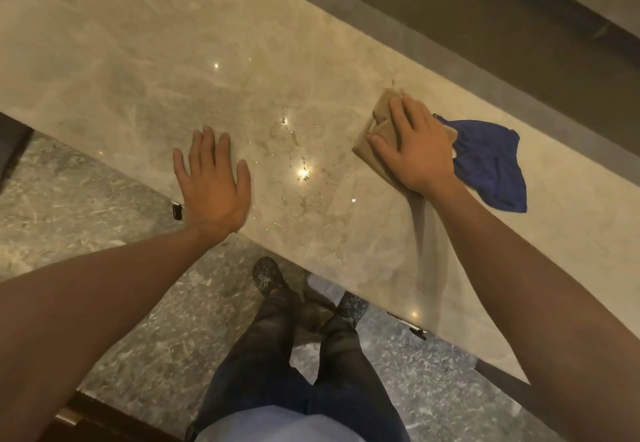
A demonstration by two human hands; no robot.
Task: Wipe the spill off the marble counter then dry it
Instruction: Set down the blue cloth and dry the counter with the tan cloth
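Observation:
A beige marble counter [145, 71] runs diagonally across the view. Thin streaks and droplets of a spill [294, 151] glisten on it between my hands. My right hand [412, 147] lies flat on a folded tan cloth [372, 145], pressing it onto the counter to the right of the spill. A crumpled blue cloth [491, 164] lies on the counter just right of that hand, touching the tan cloth. My left hand [211, 182] rests palm down with fingers spread near the counter's front edge, left of the spill, holding nothing.
A dark recessed strip [450, 26] borders the counter's far side. Below the front edge is a speckled stone floor [86, 206], where my legs and dark shoes [270, 279] stand. A small dark fitting [177, 212] sits at the counter edge by my left wrist.

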